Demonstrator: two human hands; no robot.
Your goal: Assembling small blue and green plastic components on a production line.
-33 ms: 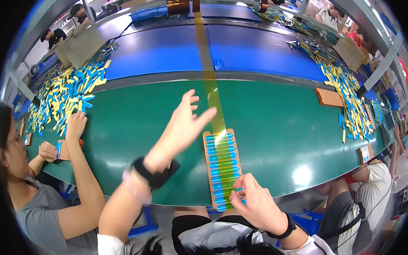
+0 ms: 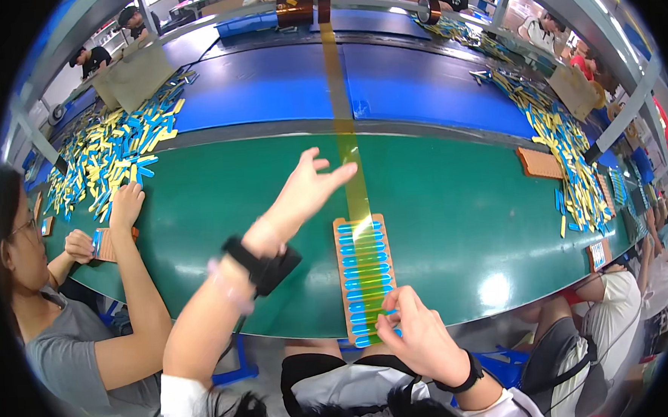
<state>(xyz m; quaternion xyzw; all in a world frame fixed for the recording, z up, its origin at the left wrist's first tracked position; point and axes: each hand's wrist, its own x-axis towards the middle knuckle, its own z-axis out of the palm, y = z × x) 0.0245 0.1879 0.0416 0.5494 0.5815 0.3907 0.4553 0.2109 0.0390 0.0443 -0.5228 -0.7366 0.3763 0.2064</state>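
Note:
A long strip of clear amber tape runs from a roll at the far side down over a narrow orange-brown tray. Across this tray lie several blue slim pieces in rows, seen partly through the tape. My right hand is at the tray's near end, thumb and finger closed on the tape's near end; the fingers partly hide the grip. My left hand hovers above the green table, left of the tape, fingers apart and holding nothing. Its thumb tip overlaps the tape's edge in view; touching cannot be told.
The green table bears blue and yellow piece piles at left and right. Beyond stand blue panels and the tape roll. A co-worker's hand works at far left; another tray lies right.
My left hand has shifted slightly away from me and its thumb has risen over the tape. My right hand and the tray have hardly moved.

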